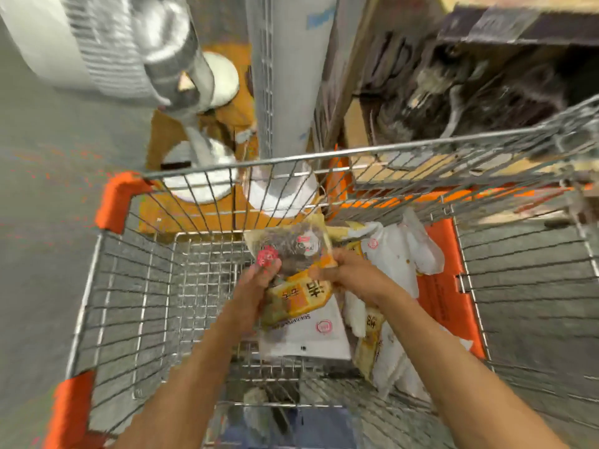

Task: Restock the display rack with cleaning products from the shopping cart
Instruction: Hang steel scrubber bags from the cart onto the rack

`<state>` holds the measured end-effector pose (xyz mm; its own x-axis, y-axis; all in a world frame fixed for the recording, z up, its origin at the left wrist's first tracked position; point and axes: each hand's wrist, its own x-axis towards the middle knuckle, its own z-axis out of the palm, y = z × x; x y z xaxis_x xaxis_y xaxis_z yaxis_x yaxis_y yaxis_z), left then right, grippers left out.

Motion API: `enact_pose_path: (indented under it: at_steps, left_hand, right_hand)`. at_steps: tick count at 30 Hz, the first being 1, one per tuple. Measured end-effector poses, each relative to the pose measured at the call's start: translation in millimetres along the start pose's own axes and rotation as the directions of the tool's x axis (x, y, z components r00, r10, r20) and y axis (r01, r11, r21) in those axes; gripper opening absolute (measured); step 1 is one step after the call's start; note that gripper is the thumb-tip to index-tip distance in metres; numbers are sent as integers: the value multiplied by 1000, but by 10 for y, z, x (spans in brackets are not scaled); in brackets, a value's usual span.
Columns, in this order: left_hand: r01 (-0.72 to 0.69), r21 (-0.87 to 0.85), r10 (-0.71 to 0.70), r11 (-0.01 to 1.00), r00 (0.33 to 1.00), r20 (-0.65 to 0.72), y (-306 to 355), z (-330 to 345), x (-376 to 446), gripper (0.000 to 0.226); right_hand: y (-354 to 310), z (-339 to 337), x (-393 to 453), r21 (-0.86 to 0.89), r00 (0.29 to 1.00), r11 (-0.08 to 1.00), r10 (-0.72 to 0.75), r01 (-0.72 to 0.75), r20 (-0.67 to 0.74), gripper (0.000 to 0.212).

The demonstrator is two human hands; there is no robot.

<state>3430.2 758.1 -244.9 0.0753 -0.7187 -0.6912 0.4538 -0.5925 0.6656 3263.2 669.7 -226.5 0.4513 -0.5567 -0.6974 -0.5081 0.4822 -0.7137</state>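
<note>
Yellow-orange packet [296, 273] held over wire shopping cart [136, 286].
Clear upper window showing dark grey contents, red round logos, bold black script on orange lower panel; left hand [259, 281] gripping its left edge, right hand [348, 273] pinching its right edge. Blurred white packets [393, 251] below.

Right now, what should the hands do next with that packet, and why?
Probably lift it up out of the cart. Both the left hand and right hand already grip the orange-and-clear packet above the other packets, and it's not yet on the rack.
</note>
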Motion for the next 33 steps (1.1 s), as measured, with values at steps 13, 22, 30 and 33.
enact_pose_path:
  at_steps: [13,22,30,33]
  left_hand:
    - [-590,340,667,733,722,-185,1915,111,-1713,12]
    - [-799,187,770,571,443,-460,2313,-349,-4044,49]
    - [-917,272,600,293,-46,-799,1435,-638,-6375,54]
    - [-918,371,456,137,-274,-847,982,-600,-7149,54]
  right_hand:
    - [-2187,324,-1452,-65,845,843,-528,534,83,9]
    - [-3399,1582,-2696,52,428,544,-713,838,556,11]
    - [-3374,3530,-4113,308,107,331,-816,892,569,20]
    - [-3048,4064,-4833,409,-58,172,-869,896,492,15]
